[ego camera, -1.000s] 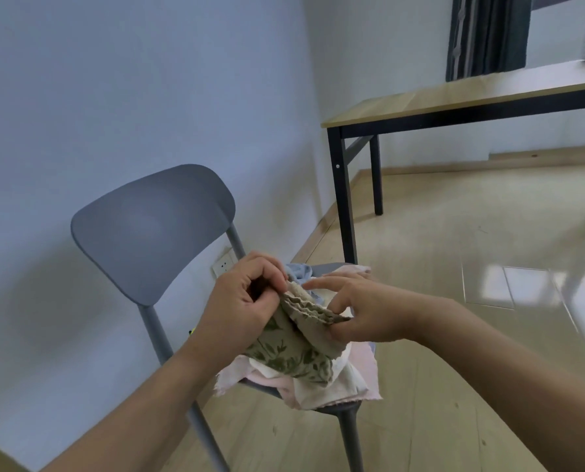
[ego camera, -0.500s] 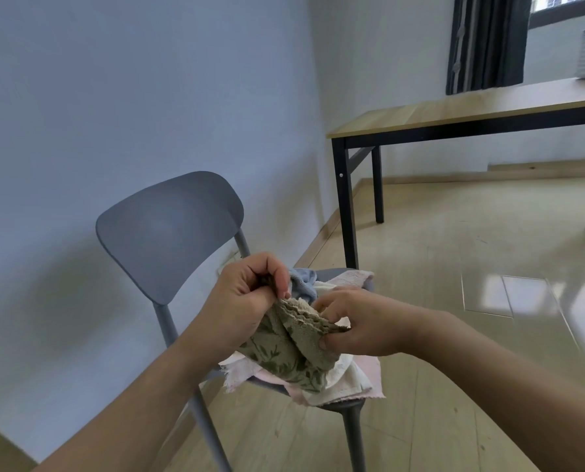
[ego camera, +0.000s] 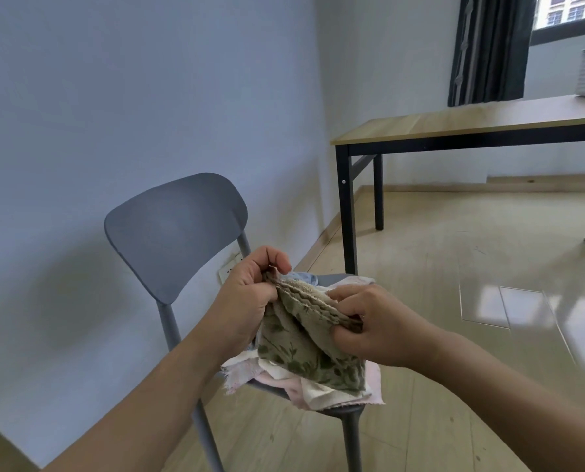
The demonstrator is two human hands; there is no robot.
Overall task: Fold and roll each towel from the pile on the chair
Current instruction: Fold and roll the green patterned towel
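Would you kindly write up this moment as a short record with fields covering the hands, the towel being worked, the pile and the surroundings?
left hand: left hand pinches one end of the towel's top edge
right hand: right hand pinches the other end
towel: green leaf-print towel, doubled over, hangs above the pile, not yet rolled
pile: pink, white and blue towels lie on the seat
chair: grey chair beside the wall
background: wooden table with black legs; dark curtain by the window

Towel (ego camera: 304, 349) beige, green leaf print; pile (ego camera: 321, 395) pink, white; chair (ego camera: 172, 229) grey; table (ego camera: 471, 122) light wood, black frame.
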